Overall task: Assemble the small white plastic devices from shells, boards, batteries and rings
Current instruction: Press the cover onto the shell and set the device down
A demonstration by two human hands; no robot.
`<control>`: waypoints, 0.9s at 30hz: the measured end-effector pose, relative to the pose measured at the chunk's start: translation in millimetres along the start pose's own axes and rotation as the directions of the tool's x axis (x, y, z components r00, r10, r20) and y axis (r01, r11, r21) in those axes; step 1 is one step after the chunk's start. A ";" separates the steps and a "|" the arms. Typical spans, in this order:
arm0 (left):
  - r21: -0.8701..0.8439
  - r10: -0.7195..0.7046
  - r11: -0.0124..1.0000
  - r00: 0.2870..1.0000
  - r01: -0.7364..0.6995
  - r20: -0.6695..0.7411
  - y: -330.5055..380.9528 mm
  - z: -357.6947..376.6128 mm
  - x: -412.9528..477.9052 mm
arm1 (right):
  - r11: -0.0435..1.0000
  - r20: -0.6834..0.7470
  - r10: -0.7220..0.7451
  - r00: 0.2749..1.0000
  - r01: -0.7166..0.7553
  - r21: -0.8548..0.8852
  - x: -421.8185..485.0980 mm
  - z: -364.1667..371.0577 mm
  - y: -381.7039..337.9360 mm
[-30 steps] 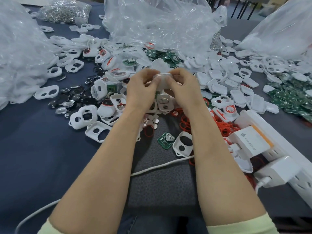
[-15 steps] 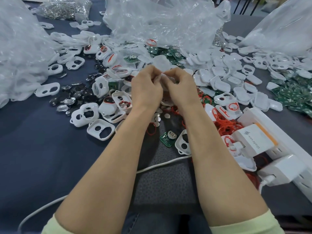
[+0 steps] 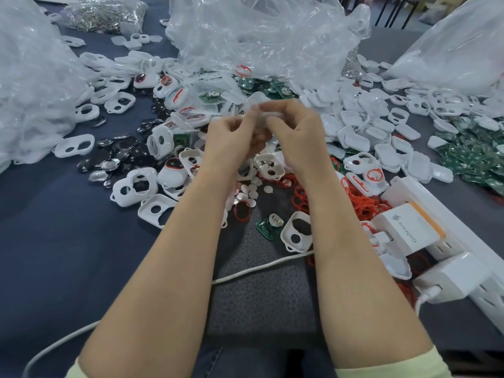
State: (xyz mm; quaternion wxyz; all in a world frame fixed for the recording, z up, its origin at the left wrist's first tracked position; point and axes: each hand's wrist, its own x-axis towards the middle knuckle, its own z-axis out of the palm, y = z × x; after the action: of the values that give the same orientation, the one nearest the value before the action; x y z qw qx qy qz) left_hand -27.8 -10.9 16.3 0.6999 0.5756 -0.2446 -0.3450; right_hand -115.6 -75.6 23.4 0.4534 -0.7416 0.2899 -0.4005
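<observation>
Left hand (image 3: 231, 137) and right hand (image 3: 297, 135) meet above the table (image 3: 68, 227), fingers curled, pinching one white shell (image 3: 270, 115) between their fingertips. Its long axis seems to run left to right, so each hand holds an end; blur hides the exact grip.

blurred white shell (image 3: 268, 115), half hidden behind right hand (image 3: 294, 135); power strip (image 3: 463, 237) cut by edge

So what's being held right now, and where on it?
A small white shell, pinched at its ends by the left hand and right hand; blur hides finer detail.
</observation>
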 end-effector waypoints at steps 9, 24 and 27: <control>0.265 0.138 0.957 0.988 -0.117 -0.062 -5.6 -4.1 3.1 | 0.954 0.112 -0.002 0.994 0.035 -0.298 -2.0 -6.0 7.4; 0.650 0.340 0.679 0.931 -0.340 0.131 -11.4 4.3 -1.2 | 0.900 0.085 0.048 0.995 -0.006 -0.435 -0.5 -17.0 5.6; 0.723 0.326 0.599 0.930 -0.344 0.171 -12.8 1.7 0.5 | 0.898 0.118 0.062 0.991 -0.004 -0.440 0.6 -20.0 7.1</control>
State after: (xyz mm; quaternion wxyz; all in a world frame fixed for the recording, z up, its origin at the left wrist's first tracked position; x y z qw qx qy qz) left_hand -31.3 -13.6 4.1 0.4538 0.7498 -0.4742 -0.0841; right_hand -132.9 -88.0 22.6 0.2990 -0.8439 0.3553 -0.2687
